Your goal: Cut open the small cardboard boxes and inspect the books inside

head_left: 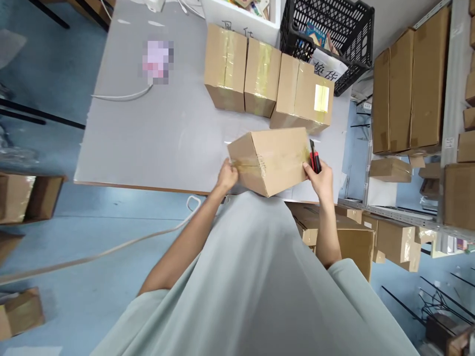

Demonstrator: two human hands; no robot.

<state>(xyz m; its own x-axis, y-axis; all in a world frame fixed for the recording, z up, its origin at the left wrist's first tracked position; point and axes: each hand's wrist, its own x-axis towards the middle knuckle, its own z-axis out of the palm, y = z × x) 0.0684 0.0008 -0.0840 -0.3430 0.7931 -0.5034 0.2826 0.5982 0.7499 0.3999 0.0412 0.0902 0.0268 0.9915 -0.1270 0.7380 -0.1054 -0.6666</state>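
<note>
A taped cardboard box (pixel 284 155) is tilted at the front edge of the table, close to my body. My left hand (pixel 227 175) is closed on its lower left corner. At the right end of the box, my right hand (pixel 321 178) holds a red and black utility knife (pixel 315 160) that points away from me. The thumb and fingertips of that hand also touch the box. Whether the blade is out, I cannot tell. The underside of the box is hidden.
Behind the box stand several taped cartons (pixel 226 64) in a row. A white bin (pixel 245 20) and a black plastic crate (pixel 330 39) are farther back. A white cable (pixel 122 97) runs to a blurred item on the grey table (pixel 148 143). Shelves with cartons (pixel 426 89) line the right.
</note>
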